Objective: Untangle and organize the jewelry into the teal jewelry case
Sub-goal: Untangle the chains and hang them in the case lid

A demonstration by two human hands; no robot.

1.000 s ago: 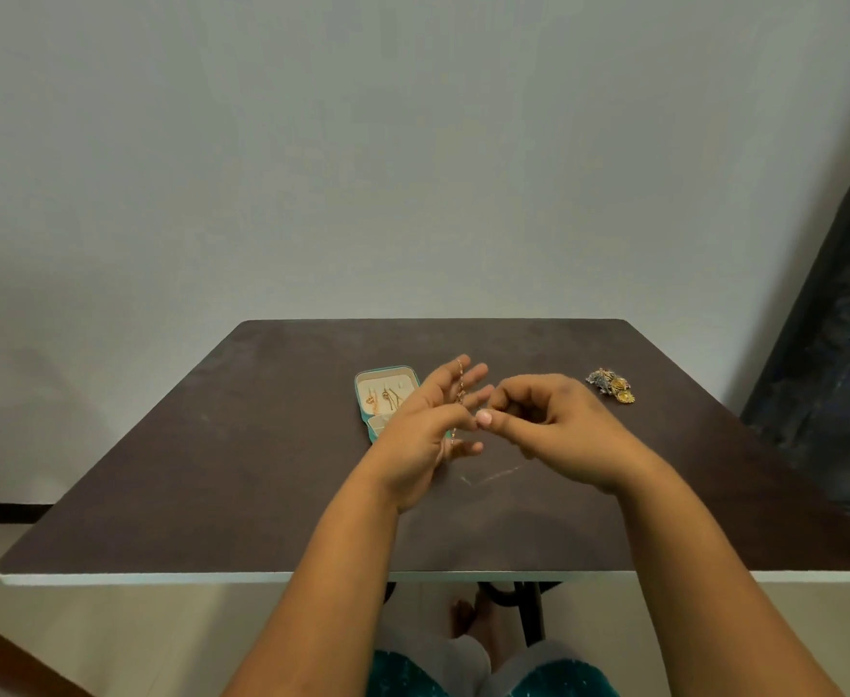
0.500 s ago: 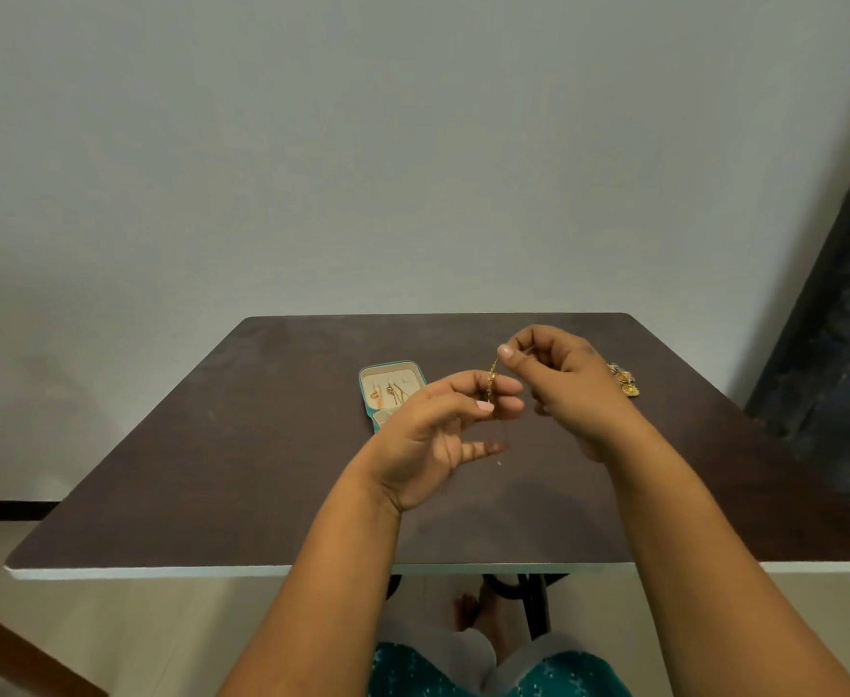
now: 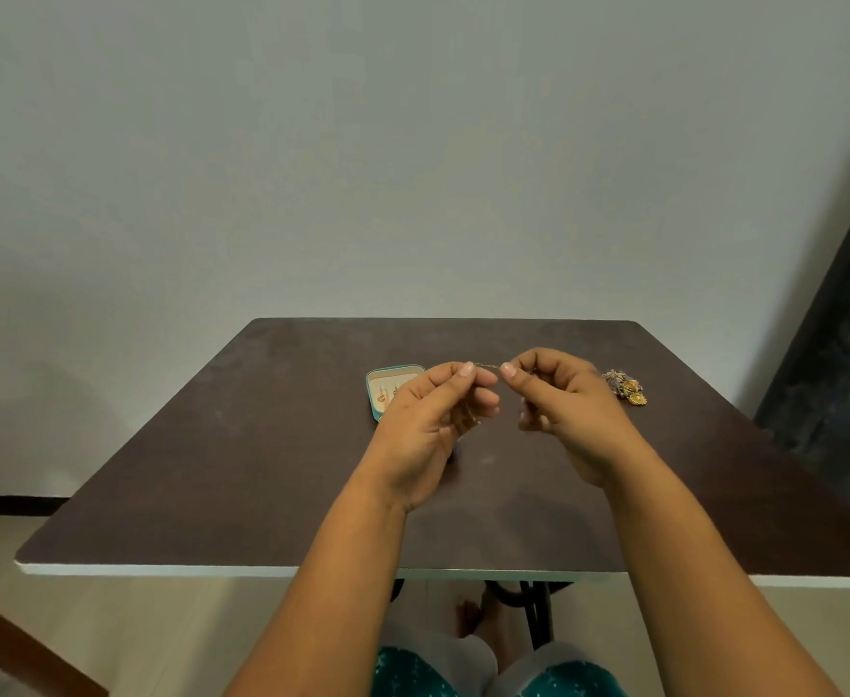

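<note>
Left hand: raised above the table, thumb and forefinger pinching one end of a thin gold chain; the other fingers curl loosely below.
Right hand: level with the left and just beside it, pinching the chain's other end between thumb and forefinger.
Chain: a short stretch runs nearly straight between the two pinches; more of it seems to hang down behind the left fingers, too fine to follow.
Step in hand: judged to be drawing one piece out straight to check it for knots before it goes into the case.
Doing it well: keep both pinches light, ease the hands apart slowly, and stop if a loop tightens; a hard pull could lock a knot or snap a link. Let the slack hang free rather than bunch in the palm.
Teal jewelry case: open on the table just beyond the left hand, partly hidden by it; its pale lining holds a few small gold pieces, too small to name.
Tangled jewelry: a small heap lying on the table just past the right hand, apart from the case, not yet sorted.
</note>
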